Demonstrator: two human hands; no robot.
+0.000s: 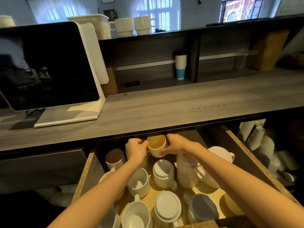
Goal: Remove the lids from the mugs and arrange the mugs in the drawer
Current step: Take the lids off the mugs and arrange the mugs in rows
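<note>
Both my hands hold one cream ribbed mug (157, 146) at the back of the open drawer (246, 152), just under the counter edge. My left hand (136, 149) grips its left rim and my right hand (176, 144) wraps its right side. The mug is tilted towards me and has no lid. Below it the drawer holds several pale mugs: a lidded one (162, 170) in the middle, another lidded one (167, 206) near the front, an open mug (138, 181), an open mug (136, 216) at the front, and a mug with a brown top (114, 157) at the left.
A grey wood counter (181, 106) overhangs the drawer's back. On it stands a dark screen on a white stand (49, 66). Two cream mugs (134, 25) sit on the upper shelf, paper cups (180, 66) below it. Stacked paper cups (256, 137) stand to the drawer's right.
</note>
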